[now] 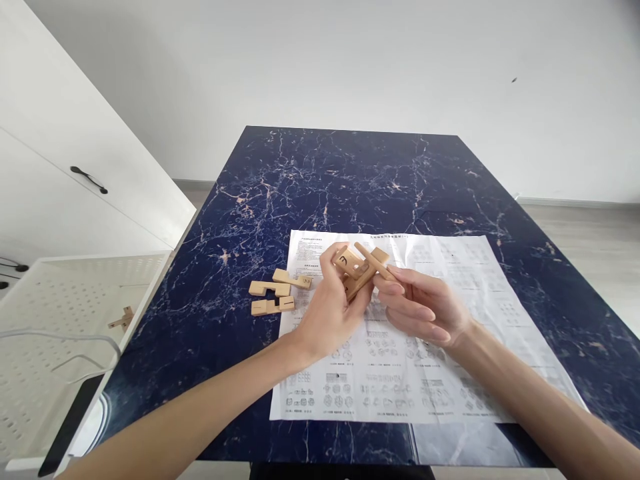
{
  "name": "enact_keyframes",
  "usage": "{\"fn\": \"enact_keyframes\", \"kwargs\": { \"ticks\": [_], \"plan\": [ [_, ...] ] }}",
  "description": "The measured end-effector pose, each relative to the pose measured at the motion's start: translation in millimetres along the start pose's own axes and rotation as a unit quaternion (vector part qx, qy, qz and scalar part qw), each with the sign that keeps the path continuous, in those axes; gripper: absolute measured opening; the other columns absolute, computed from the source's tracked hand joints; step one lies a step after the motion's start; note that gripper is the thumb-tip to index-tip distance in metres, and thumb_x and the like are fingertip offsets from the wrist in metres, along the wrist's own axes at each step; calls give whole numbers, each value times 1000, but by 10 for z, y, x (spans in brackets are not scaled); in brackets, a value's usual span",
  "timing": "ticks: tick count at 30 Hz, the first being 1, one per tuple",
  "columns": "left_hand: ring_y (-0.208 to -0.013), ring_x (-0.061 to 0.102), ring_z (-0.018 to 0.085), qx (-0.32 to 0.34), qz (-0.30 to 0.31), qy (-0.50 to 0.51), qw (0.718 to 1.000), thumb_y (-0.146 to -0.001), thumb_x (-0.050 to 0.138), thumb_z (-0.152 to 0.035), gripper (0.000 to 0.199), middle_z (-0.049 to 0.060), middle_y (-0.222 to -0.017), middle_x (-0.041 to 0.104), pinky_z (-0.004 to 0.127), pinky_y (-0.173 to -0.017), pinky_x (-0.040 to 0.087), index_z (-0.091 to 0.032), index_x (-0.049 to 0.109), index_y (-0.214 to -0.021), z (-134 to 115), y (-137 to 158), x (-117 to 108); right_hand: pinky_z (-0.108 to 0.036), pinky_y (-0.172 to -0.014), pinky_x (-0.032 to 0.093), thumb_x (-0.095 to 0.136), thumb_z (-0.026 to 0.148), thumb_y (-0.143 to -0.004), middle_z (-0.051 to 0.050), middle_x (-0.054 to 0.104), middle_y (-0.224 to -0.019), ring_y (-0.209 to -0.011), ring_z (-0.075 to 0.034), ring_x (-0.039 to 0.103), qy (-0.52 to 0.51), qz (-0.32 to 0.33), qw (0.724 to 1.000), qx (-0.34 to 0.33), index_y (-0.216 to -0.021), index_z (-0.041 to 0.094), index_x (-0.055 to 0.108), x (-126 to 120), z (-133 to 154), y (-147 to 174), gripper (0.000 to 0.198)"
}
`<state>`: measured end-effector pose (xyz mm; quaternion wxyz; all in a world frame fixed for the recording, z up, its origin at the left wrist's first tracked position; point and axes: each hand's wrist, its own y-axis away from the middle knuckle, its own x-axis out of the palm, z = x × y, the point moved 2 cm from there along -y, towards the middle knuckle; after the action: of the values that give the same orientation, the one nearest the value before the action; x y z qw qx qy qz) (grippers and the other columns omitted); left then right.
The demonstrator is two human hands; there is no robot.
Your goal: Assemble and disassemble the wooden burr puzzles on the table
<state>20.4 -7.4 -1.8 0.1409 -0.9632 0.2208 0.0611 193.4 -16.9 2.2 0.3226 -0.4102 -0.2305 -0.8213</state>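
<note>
One wooden cluster (346, 260) clamped in fingers of my left hand (327, 310) | my right hand (425, 307) pinches a bar (374, 261) crossing it | three loose pieces (282, 290) on bench (330, 180), left of my fingers | printed sheet (485, 307) below them

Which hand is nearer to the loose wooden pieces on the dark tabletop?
Left. The left hand is just to the right of the loose wooden pieces, not touching them; the right hand is farther right, beyond the left.
</note>
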Motion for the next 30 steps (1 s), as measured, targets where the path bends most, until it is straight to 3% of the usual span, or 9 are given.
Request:
{"fn": "enact_keyframes", "kwargs": {
  "ticks": [5,10,14,22,25,27,30],
  "plan": [
    [-107,75,28,-11,-6,-44,999,-108,58,-21,72,8,-114,70,52,-91,63,-31,10,-161,-4,18,-10,-12,-28,33,53,35,-112,13,43,-50,-24,-4,22,-32,3,999,-18,-84,20,53,16,3,-3,32],
    [-98,74,24,2,20,-56,998,-111,50,-20,66,5,-107,68,45,-88,62,-29,8,-161,-11,19,0,-13,-26,32,55,33,-111,13,43,-49,-23,-4,22,-39,-14,999,-18,-81,20,54,14,-15,-11,32],
    [-89,71,21,3,26,-79,996,-112,46,-21,57,8,-114,68,43,-82,61,-28,12,-158,0,33,16,-13,-26,32,53,33,-112,13,43,-49,-23,-4,22,-37,-8,999,-20,-82,20,53,20,-22,-14,32],
    [-91,67,21,27,23,-67,997,-110,49,-20,54,7,-113,63,40,-82,57,-27,17,-152,-41,19,11,-13,-25,32,60,34,-108,13,44,-47,-22,-4,23,-30,-23,999,-19,-80,20,54,31,-14,-15,32],
    [-90,65,20,13,30,-37,999,-115,42,-26,40,6,-111,64,39,-84,54,-26,21,-148,-63,2,3,-13,-25,30,59,35,-108,13,41,-46,-22,-4,22,-24,-30,999,-20,-79,20,52,29,3,-10,33],
    [-84,62,18,-7,20,-33,999,-118,34,-33,23,4,-104,63,38,-81,53,-25,30,-139,-59,-4,0,-12,-26,30,57,36,-109,13,40,-46,-23,-4,22,-12,-32,999,-14,-79,21,51,23,7,-7,34],
    [-76,59,17,-34,-6,-36,999,-118,32,-38,16,1,-94,60,36,-73,50,-24,37,-123,-38,-2,-3,-12,-28,32,54,38,-110,13,42,-48,-25,-4,27,8,-21,1000,-5,-80,22,50,8,5,-10,34]
  ]
}}
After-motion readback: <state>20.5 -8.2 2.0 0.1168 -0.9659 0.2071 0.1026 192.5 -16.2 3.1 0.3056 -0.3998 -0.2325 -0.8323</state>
